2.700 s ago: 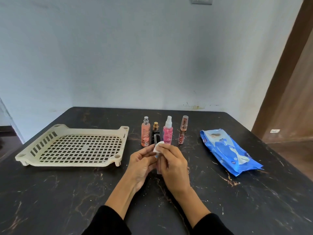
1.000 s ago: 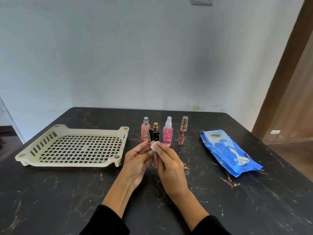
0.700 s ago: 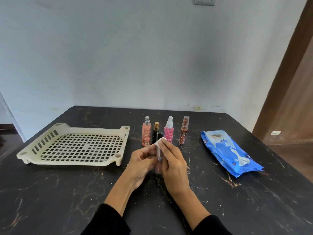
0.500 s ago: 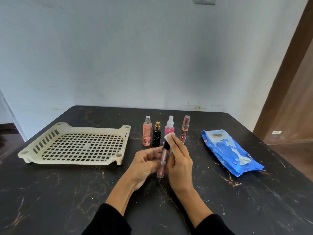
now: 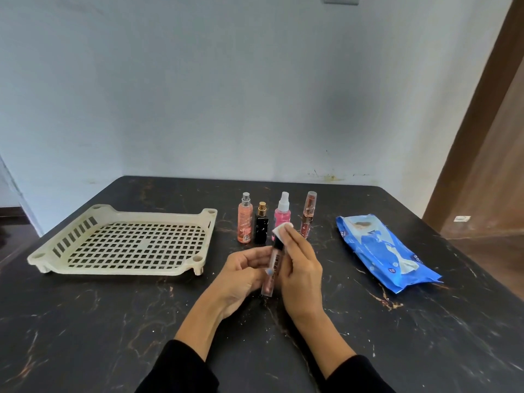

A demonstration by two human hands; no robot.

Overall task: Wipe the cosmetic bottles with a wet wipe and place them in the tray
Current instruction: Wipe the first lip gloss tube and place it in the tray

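My left hand [image 5: 243, 275] grips a slim lip gloss tube [image 5: 270, 275] with a black cap, held nearly upright above the table. My right hand [image 5: 302, 275] presses a folded white wet wipe [image 5: 280, 232] against the tube's cap end, fingers curled round it. Behind the hands stands a row of bottles: a peach spray bottle [image 5: 245, 219], a small black bottle [image 5: 261, 226], a pink spray bottle [image 5: 282, 217] and a tall brown tube [image 5: 308, 217]. The cream slotted tray [image 5: 122, 242] lies to the left with nothing in it.
A blue pack of wet wipes [image 5: 385, 251] lies to the right on the black marbled table [image 5: 113, 321]. A pale wall stands behind the table's far edge. A brown door frame [image 5: 482, 109] rises at the right.
The tube has turned more upright between my hands, and the wipe in my right hand has slid up toward the black cap. The row of bottles and the tray have stayed put.
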